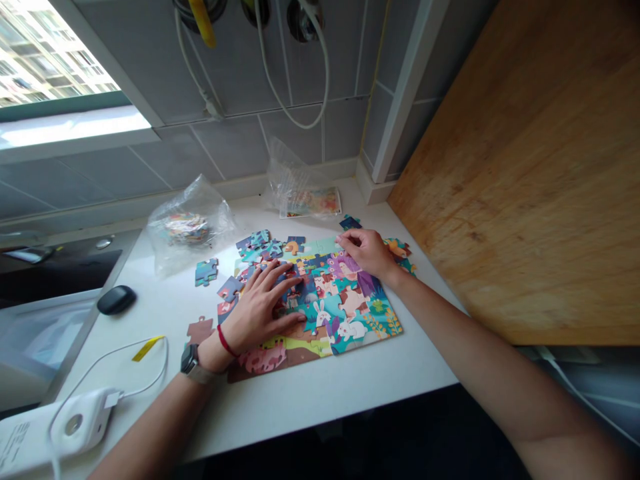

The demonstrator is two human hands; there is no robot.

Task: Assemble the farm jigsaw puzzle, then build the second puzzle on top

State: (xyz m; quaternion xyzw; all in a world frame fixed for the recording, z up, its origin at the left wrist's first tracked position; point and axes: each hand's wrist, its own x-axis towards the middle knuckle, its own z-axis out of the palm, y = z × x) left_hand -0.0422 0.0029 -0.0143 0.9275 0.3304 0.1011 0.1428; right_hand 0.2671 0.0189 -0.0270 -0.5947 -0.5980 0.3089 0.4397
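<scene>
A colourful jigsaw puzzle (353,300) with rabbits and other animals lies partly assembled on the white tabletop (300,410). My left hand (257,303) rests on its left half, fingers spread, covering part of the picture. At the upper right edge, my right hand (370,253) has its thumb and fingers drawn together; whatever is between the fingertips is too small to make out. Loose puzzle pieces (257,245) are heaped beyond my left hand. A dark piece (350,222) sits behind my right hand, and a teal piece (206,272) lies to the left.
A clear bag of pieces (187,227) and another plastic bag (295,180) over a picture card (320,201) stand near the wall. At left are a black mouse (117,300) and a white power strip (65,427) with its cable. A wooden panel (525,187) borders the right.
</scene>
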